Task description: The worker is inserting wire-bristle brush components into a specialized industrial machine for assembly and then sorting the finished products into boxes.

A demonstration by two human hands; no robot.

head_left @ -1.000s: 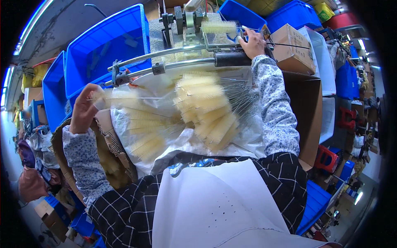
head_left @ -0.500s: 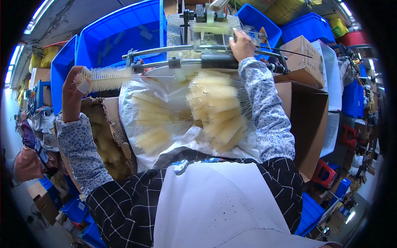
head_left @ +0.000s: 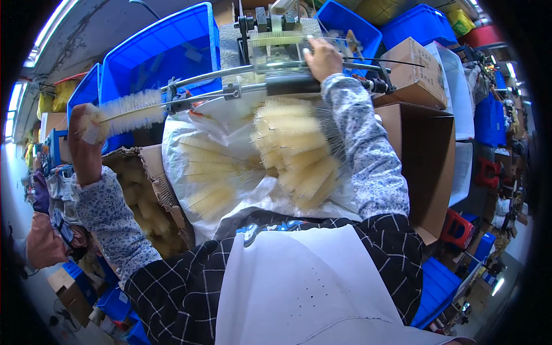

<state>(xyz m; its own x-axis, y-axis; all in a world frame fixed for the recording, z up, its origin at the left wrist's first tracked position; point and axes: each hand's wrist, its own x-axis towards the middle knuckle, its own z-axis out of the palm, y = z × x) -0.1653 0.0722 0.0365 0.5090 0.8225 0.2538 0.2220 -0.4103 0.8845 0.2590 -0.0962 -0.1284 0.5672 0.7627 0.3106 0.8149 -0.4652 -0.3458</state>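
At the far left my left hand (head_left: pixel 86 135) is closed around the end of a cream bottle brush (head_left: pixel 135 109), which points right toward the machine's rails. A white wrap shows on that hand. My right hand (head_left: pixel 325 60) reaches to the bench machine (head_left: pixel 282 54), thumb and fingers apart, the fingertips beside a pale bristled strip (head_left: pixel 276 39) lying across it. Whether they touch the strip cannot be made out. Below, piles of cream bottle brushes (head_left: pixel 293 149) with thin wire stems lie on a white plastic sheet (head_left: pixel 178 138) over my lap.
An open cardboard box (head_left: pixel 146 167) of brushes stands at my left, another open box (head_left: pixel 425 167) at my right. Blue bins (head_left: pixel 213 34) flank the machine. Metal rails (head_left: pixel 213 75) cross in front of it, and a thin dark rod (head_left: pixel 397 60) sticks out right.
My left hand has moved left and slightly down with the brush, whose bare wire end no longer shows on the right. My right hand stays at the machine; the whole view has shifted slightly.
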